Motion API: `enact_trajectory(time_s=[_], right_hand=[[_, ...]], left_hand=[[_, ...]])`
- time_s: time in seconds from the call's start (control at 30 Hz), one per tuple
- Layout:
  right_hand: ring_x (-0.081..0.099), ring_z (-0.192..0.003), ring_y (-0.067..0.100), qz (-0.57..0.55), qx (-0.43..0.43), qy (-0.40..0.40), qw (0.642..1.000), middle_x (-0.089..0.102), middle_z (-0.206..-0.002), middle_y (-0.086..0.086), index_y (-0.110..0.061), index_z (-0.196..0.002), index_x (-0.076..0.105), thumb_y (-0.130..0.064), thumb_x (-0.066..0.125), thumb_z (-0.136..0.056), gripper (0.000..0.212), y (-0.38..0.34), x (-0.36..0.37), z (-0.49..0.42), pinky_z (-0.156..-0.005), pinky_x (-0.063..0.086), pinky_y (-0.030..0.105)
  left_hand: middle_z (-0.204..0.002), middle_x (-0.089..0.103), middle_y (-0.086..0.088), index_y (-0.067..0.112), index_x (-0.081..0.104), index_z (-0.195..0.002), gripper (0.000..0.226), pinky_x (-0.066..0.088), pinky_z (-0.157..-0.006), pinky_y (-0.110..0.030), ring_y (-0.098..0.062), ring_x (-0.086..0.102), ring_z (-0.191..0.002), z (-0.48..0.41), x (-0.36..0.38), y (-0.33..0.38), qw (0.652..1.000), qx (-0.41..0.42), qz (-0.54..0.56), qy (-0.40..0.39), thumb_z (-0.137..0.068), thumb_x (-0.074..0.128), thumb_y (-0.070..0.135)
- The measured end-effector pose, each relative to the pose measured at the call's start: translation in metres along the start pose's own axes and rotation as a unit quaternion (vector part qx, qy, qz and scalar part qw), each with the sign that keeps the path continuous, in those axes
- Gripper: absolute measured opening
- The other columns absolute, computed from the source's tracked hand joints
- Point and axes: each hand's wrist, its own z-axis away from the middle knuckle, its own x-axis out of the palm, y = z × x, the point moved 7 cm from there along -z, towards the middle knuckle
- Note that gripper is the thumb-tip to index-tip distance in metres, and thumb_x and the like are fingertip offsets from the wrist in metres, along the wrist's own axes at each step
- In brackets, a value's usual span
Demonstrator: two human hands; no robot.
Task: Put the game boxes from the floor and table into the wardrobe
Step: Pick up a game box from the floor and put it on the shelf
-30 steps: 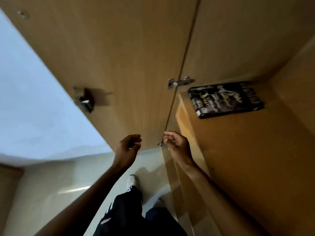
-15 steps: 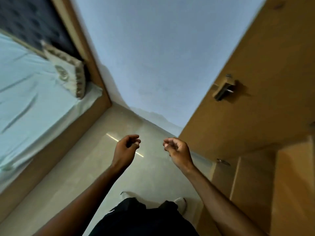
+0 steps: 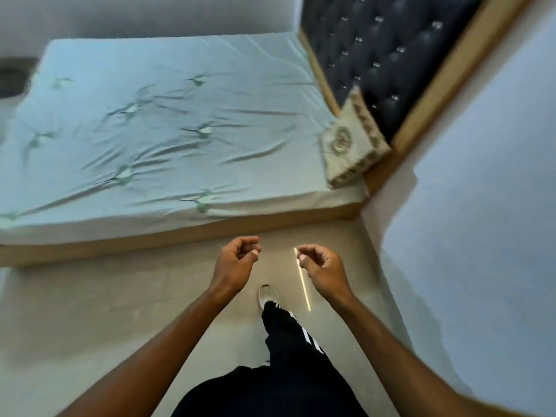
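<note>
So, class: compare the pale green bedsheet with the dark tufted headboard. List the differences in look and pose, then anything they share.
The pale green bedsheet is light and wrinkled; the dark tufted headboard is nearly black and padded in neat diamonds. The bedsheet lies flat over the mattress; the headboard stands upright behind it. The bedsheet has a scattered flower print; the headboard has shiny studs. Both belong to one wood-framed bed.

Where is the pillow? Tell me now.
In the head view the pillow is at upper right, on the bed's corner, leaning against the dark headboard, beyond the right hand.
</note>
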Motion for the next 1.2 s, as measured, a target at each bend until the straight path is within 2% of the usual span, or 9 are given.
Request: enact_trajectory(time_s=[0.1, 0.17, 0.27, 0.37, 0.53, 0.73, 0.87, 0.97, 1.2], right_hand=[[0.068, -0.085, 0.011, 0.033, -0.016, -0.084, 0.996, 0.074, -0.091, -0.002, -0.024, -0.096, 0.072, -0.014, 0.064, -0.088, 0.015, -0.040, 0.067, -0.056, -0.078, 0.056, 0.029], [0.068, -0.084, 0.012, 0.055, -0.025, -0.148, 0.987, 0.074, -0.092, -0.003, -0.026, -0.096, 0.071, -0.015, 0.064, -0.088, 0.015, -0.069, 0.116, -0.084, -0.073, 0.054, 0.028], [0.068, -0.090, 0.009, 0.097, -0.052, -0.236, 0.965, 0.073, -0.098, -0.004, -0.023, -0.104, 0.070, -0.014, 0.063, -0.090, 0.018, -0.105, 0.189, -0.113, -0.077, 0.054, 0.025], [0.066, -0.096, 0.008, 0.150, -0.080, -0.328, 0.929, 0.071, -0.104, -0.004, -0.019, -0.111, 0.069, -0.014, 0.062, -0.092, 0.021, -0.137, 0.267, -0.130, -0.086, 0.055, 0.026], [0.066, -0.093, 0.007, 0.215, -0.127, -0.424, 0.870, 0.072, -0.102, -0.002, -0.016, -0.109, 0.070, -0.014, 0.062, -0.091, 0.020, -0.173, 0.394, -0.144, -0.085, 0.055, 0.026], [0.069, -0.089, 0.008, 0.246, -0.180, -0.500, 0.811, 0.073, -0.095, -0.004, -0.019, -0.101, 0.071, -0.012, 0.063, -0.089, 0.017, -0.228, 0.576, -0.134, -0.081, 0.056, 0.027], [0.068, -0.083, 0.004, 0.242, -0.183, -0.528, 0.793, 0.073, -0.091, -0.007, -0.031, -0.094, 0.069, -0.014, 0.062, -0.090, 0.019, -0.264, 0.683, -0.114, -0.070, 0.053, 0.022], [0.068, -0.086, 0.008, 0.245, -0.193, -0.546, 0.778, 0.073, -0.093, -0.006, -0.030, -0.098, 0.069, -0.018, 0.062, -0.090, 0.017, -0.289, 0.773, -0.103, -0.074, 0.055, 0.026], [0.068, -0.089, 0.010, 0.245, -0.196, -0.572, 0.758, 0.073, -0.095, -0.005, -0.022, -0.106, 0.070, -0.019, 0.063, -0.090, 0.018, -0.328, 0.962, -0.088, -0.075, 0.054, 0.025]], left_hand=[[-0.099, 0.072, -0.005, 0.012, 0.066, -0.113, 0.029, 0.053, -0.076, -0.015, -0.014, 0.067, -0.092, -0.032, -0.064, 0.003, 0.997, -0.016, 0.024, 0.076, -0.089, 0.060, -0.002], [-0.100, 0.072, -0.004, 0.014, 0.066, -0.114, 0.029, 0.052, -0.074, -0.016, -0.014, 0.067, -0.092, -0.045, -0.108, 0.002, 0.989, -0.038, 0.044, 0.136, -0.089, 0.060, 0.000], [-0.100, 0.073, -0.002, 0.018, 0.066, -0.112, 0.028, 0.050, -0.073, -0.018, -0.013, 0.068, -0.092, -0.058, -0.168, -0.001, 0.971, -0.060, 0.084, 0.215, -0.089, 0.062, 0.003], [-0.099, 0.073, 0.002, 0.020, 0.066, -0.111, 0.029, 0.052, -0.077, -0.019, -0.008, 0.068, -0.093, -0.063, -0.228, -0.012, 0.942, -0.075, 0.124, 0.302, -0.089, 0.060, 0.002], [-0.097, 0.073, -0.001, 0.026, 0.067, -0.103, 0.026, 0.051, -0.073, -0.021, -0.015, 0.069, -0.090, -0.060, -0.323, -0.041, 0.884, -0.090, 0.183, 0.420, -0.088, 0.062, 0.005], [-0.095, 0.074, -0.003, 0.026, 0.068, -0.100, 0.026, 0.050, -0.071, -0.023, -0.015, 0.067, -0.085, -0.055, -0.470, -0.080, 0.825, -0.094, 0.222, 0.512, -0.088, 0.060, 0.003], [-0.093, 0.074, -0.003, 0.029, 0.068, -0.095, 0.027, 0.054, -0.074, -0.028, -0.019, 0.068, -0.085, -0.051, -0.569, -0.099, 0.811, -0.101, 0.218, 0.533, -0.088, 0.061, 0.004], [-0.091, 0.074, -0.001, 0.028, 0.068, -0.095, 0.027, 0.057, -0.085, -0.036, -0.020, 0.069, -0.085, -0.045, -0.658, -0.111, 0.795, -0.097, 0.211, 0.560, -0.088, 0.061, 0.003], [-0.093, 0.074, -0.002, 0.027, 0.068, -0.097, 0.029, 0.056, -0.082, -0.032, -0.021, 0.069, -0.088, -0.054, -0.826, -0.135, 0.766, -0.093, 0.214, 0.599, -0.088, 0.059, 0.001]])
